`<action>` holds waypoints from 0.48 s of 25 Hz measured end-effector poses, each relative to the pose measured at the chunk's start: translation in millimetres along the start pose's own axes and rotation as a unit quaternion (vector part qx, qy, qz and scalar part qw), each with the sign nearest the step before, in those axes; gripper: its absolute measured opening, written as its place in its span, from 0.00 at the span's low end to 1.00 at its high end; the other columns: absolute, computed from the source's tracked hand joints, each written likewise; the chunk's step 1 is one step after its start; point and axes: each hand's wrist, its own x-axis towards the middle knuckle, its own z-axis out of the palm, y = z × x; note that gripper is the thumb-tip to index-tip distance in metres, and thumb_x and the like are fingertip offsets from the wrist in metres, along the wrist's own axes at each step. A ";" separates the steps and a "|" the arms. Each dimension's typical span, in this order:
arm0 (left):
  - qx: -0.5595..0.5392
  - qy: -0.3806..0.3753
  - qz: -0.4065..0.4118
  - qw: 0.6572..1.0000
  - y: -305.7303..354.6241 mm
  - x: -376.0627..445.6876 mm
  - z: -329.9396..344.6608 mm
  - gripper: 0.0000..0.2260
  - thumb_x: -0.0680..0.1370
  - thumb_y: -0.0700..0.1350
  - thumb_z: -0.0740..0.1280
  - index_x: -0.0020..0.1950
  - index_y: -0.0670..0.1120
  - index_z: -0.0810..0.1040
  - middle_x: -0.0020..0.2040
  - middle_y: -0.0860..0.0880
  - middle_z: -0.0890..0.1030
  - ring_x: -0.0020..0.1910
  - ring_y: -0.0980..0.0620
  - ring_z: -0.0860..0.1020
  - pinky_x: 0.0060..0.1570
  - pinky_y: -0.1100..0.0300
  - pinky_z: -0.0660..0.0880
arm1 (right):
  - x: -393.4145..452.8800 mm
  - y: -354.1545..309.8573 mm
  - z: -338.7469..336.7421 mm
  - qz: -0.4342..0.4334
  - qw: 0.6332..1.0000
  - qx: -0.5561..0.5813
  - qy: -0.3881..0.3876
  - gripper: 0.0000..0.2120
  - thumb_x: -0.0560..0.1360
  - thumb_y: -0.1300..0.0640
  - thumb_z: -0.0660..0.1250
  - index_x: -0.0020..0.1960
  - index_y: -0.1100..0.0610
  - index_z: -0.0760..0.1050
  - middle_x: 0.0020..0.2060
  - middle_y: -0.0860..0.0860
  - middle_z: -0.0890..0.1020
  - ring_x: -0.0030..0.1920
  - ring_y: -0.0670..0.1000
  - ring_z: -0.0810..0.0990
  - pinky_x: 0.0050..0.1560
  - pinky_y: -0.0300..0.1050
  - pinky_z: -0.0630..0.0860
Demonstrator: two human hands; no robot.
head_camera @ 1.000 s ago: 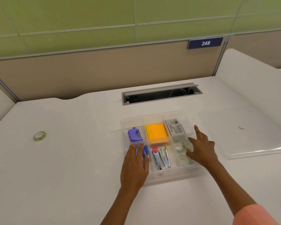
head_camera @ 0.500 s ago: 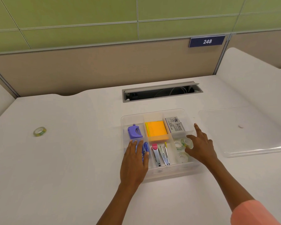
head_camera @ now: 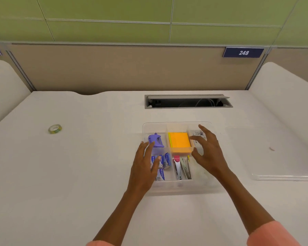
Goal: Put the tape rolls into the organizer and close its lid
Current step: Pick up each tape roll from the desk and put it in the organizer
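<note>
Both hands have lifted off the organizer (head_camera: 178, 188) since a second ago, the right hand (head_camera: 209, 154) rising from the lower right compartment where tape rolls lay, the left hand (head_camera: 144, 167) peeling up from the left edge. Now one tape roll (head_camera: 55, 129) sits alone at the left of the frame, well apart from the clear tray at centre; whatever rolls are in the lower right compartment are hidden under the right hand. Neither hand holds anything: the right hovers with fingers spread wide above the right-hand compartments, the left hangs loosely open over the staple boxes (head_camera: 164, 161). That stray roll looks light, stiff and slick-sided, a small ring best pinched across its outer rim or hooked through its core, probably by the left hand. Around it, the organizer holds a purple staple remover (head_camera: 156, 139), orange sticky notes (head_camera: 180, 142) and two staplers (head_camera: 181, 168). Its clear lid (head_camera: 283, 157) lies flat on the white desk (head_camera: 60, 174) at the right of the frame, thin and likely flexible, so taking it by opposite edges seems wise.
</note>
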 end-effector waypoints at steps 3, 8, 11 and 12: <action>0.030 0.042 -0.017 0.999 -26.3 -1.0 -27.1 0.22 0.77 0.50 0.58 0.71 0.50 0.59 0.74 0.47 0.60 0.74 0.52 0.54 0.65 0.63 0.55 | 13.0 -38.9 22.7 -0.059 0.998 0.002 -0.032 0.18 0.71 0.62 0.67 0.59 0.52 0.74 0.73 0.55 0.62 0.73 0.57 0.60 0.69 0.55 0.63; 0.059 0.082 -0.091 0.991 -75.4 -11.8 -74.2 0.22 0.78 0.50 0.58 0.71 0.50 0.59 0.74 0.46 0.61 0.74 0.50 0.55 0.68 0.54 0.60 | 21.6 -111.7 74.7 -0.131 0.985 0.051 -0.102 0.18 0.72 0.62 0.65 0.61 0.52 0.73 0.74 0.53 0.60 0.73 0.55 0.58 0.70 0.51 0.61; 0.076 0.102 -0.116 0.985 -101.4 -18.4 -97.3 0.22 0.78 0.50 0.58 0.71 0.50 0.59 0.74 0.45 0.61 0.74 0.49 0.55 0.68 0.50 0.60 | 24.9 -143.4 103.9 -0.174 0.976 0.056 -0.121 0.16 0.73 0.60 0.64 0.60 0.51 0.72 0.74 0.53 0.60 0.74 0.54 0.58 0.69 0.48 0.61; 0.081 0.107 -0.123 0.983 -110.1 -19.5 -103.3 0.22 0.78 0.50 0.58 0.71 0.49 0.59 0.73 0.44 0.61 0.74 0.48 0.55 0.69 0.49 0.59 | 26.5 -151.0 111.8 -0.185 0.973 0.058 -0.128 0.16 0.73 0.60 0.64 0.60 0.51 0.72 0.74 0.53 0.61 0.73 0.54 0.59 0.69 0.48 0.61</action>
